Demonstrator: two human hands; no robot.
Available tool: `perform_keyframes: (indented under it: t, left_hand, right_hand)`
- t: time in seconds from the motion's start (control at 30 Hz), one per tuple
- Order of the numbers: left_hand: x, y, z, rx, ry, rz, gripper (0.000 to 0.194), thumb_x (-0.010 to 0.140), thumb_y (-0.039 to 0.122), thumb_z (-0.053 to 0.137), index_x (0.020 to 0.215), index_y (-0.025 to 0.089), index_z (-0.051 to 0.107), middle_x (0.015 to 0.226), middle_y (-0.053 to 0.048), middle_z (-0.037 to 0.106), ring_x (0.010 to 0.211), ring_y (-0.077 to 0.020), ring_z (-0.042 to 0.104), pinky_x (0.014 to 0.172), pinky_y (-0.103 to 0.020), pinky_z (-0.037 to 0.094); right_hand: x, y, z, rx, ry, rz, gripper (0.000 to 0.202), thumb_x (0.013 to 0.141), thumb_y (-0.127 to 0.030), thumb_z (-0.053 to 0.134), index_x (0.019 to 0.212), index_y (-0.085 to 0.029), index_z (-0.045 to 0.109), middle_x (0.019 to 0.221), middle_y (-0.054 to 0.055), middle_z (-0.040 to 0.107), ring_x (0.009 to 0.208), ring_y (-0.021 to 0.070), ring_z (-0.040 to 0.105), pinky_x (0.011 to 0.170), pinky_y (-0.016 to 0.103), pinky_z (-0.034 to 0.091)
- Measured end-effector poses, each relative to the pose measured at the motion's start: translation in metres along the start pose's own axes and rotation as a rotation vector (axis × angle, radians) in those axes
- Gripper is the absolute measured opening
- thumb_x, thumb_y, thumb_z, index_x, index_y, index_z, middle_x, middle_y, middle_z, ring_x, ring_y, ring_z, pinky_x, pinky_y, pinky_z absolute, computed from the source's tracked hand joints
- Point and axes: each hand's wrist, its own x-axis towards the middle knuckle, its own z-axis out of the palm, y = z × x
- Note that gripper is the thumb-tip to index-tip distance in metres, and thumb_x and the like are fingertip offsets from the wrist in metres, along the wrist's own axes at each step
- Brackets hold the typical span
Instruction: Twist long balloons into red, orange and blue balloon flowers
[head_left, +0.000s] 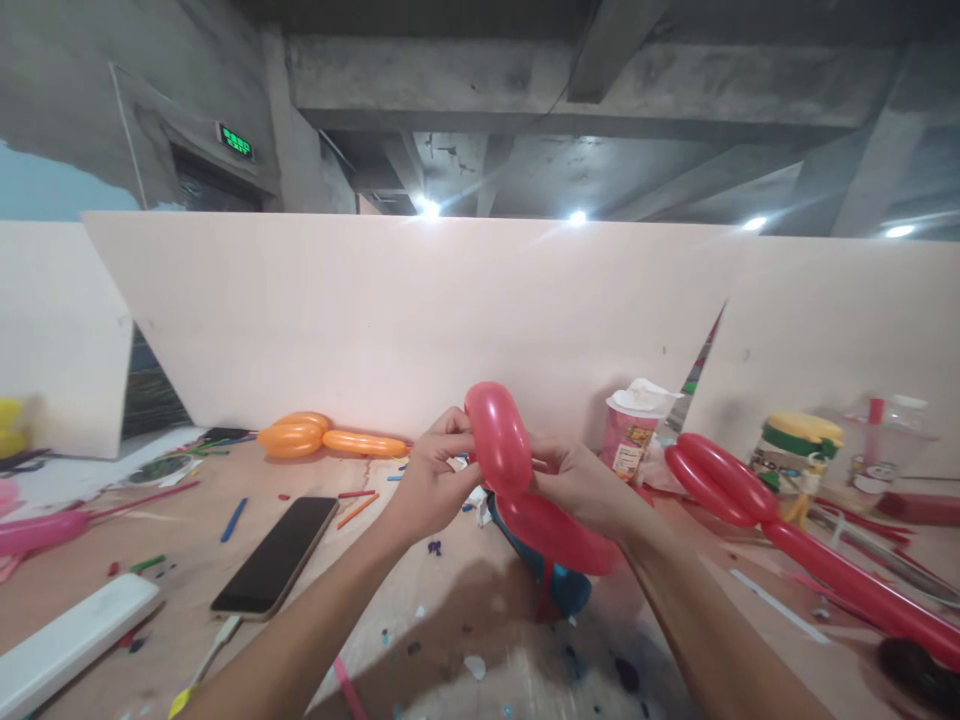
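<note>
Between my two hands is a red twisting balloon [501, 435], bent into a fat upright loop with a longer segment trailing down to the right. My left hand [442, 475] pinches it from the left side, thumb and fingers closed. On the other side my right hand [577, 480] grips it near the twist, its fingertips partly hidden behind the loop. Below and behind the red balloon, a dark blue balloon piece [568, 590] shows on the table, partly covered.
Left of my arms lie a phone [277, 555] on a cable, a white power bank-like block [79, 640] and an orange balloon [300, 437]. At right are another red balloon [817, 560], a pink paper cup [628, 435] and a yellow-lidded jar [799, 450]. Pale boards [420, 310] stand behind.
</note>
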Motion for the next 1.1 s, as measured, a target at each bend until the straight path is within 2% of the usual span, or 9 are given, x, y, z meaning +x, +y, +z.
perform_keyframes:
  t: [0.13,0.3,0.5,0.6,0.67,0.73,0.83,0.93,1.1]
  left_hand:
    - [0.001,-0.004,0.003,-0.076,0.011,-0.021,0.012,0.077,0.026,0.064,0.081,0.022,0.075,0.081,-0.004,0.051,0.082,-0.0168,0.049,0.078,-0.029,0.044]
    - [0.002,-0.004,0.004,-0.100,0.015,-0.029,0.011,0.077,0.026,0.065,0.082,0.024,0.075,0.086,-0.005,0.053,0.083,-0.0169,0.050,0.075,-0.027,0.044]
    - [0.003,-0.002,0.000,-0.084,-0.031,-0.063,0.015,0.078,0.026,0.063,0.087,0.022,0.074,0.099,-0.007,0.057,0.091,-0.0191,0.053,0.081,-0.029,0.045]
    - [0.001,-0.003,-0.001,-0.271,-0.096,-0.126,0.024,0.079,0.027,0.062,0.102,0.022,0.069,0.116,-0.009,0.056,0.105,-0.0230,0.053,0.086,-0.031,0.045]
    - [0.000,-0.002,0.002,-0.455,-0.080,-0.245,0.040,0.076,0.027,0.066,0.115,0.023,0.060,0.120,-0.009,0.056,0.105,-0.0246,0.055,0.084,-0.033,0.047]
    - [-0.001,-0.001,0.009,-0.600,-0.001,-0.370,0.050,0.072,0.026,0.070,0.119,0.021,0.055,0.112,-0.010,0.061,0.097,-0.0236,0.060,0.079,-0.032,0.049]
    - [0.001,0.002,0.019,-0.764,0.219,-0.500,0.034,0.070,0.021,0.070,0.102,0.013,0.061,0.088,-0.008,0.067,0.078,-0.0183,0.063,0.071,-0.028,0.050]
    - [0.006,0.003,0.025,-0.976,0.430,-0.566,0.014,0.072,0.015,0.063,0.084,0.009,0.062,0.073,-0.005,0.065,0.067,-0.0131,0.061,0.068,-0.024,0.051]
    - [0.011,0.002,0.030,-1.126,0.546,-0.530,0.010,0.071,0.011,0.061,0.081,0.009,0.062,0.077,-0.006,0.067,0.070,-0.0123,0.062,0.068,-0.023,0.051]
  right_hand:
    - [0.002,0.003,-0.003,-0.021,0.059,-0.053,0.015,0.074,-0.037,0.067,0.077,-0.024,0.074,0.120,0.004,0.056,0.098,0.0205,0.059,0.078,0.031,0.051]
    - [0.002,0.006,-0.004,-0.117,0.134,-0.116,0.009,0.075,-0.031,0.067,0.079,-0.026,0.074,0.120,0.005,0.054,0.106,0.0212,0.055,0.089,0.034,0.047]
    - [0.005,0.011,-0.004,-0.099,0.142,-0.135,0.012,0.078,-0.023,0.061,0.082,-0.025,0.072,0.124,0.005,0.050,0.110,0.0214,0.054,0.088,0.033,0.049]
    - [0.006,0.018,-0.006,-0.310,0.309,-0.222,0.013,0.077,-0.015,0.058,0.079,-0.022,0.069,0.123,0.007,0.048,0.113,0.0221,0.051,0.093,0.037,0.045]
    - [0.006,0.023,-0.005,-0.527,0.416,-0.314,0.013,0.076,-0.012,0.057,0.078,-0.020,0.067,0.126,0.009,0.045,0.117,0.0242,0.047,0.095,0.040,0.043]
    - [0.006,0.027,0.000,-0.715,0.422,-0.409,0.014,0.077,-0.011,0.055,0.081,-0.019,0.066,0.128,0.011,0.042,0.122,0.0260,0.042,0.096,0.042,0.041]
    - [0.006,0.030,0.008,-0.840,0.411,-0.507,0.018,0.079,-0.010,0.052,0.086,-0.020,0.064,0.127,0.011,0.041,0.123,0.0259,0.039,0.095,0.042,0.041]
    - [0.007,0.030,0.014,-0.787,0.514,-0.544,0.016,0.081,-0.011,0.051,0.087,-0.021,0.062,0.121,0.011,0.044,0.115,0.0231,0.046,0.092,0.039,0.043]
    - [0.009,0.029,0.022,-0.508,0.620,-0.459,0.011,0.086,-0.015,0.047,0.089,-0.020,0.056,0.105,0.008,0.057,0.100,0.0187,0.055,0.090,0.035,0.044]
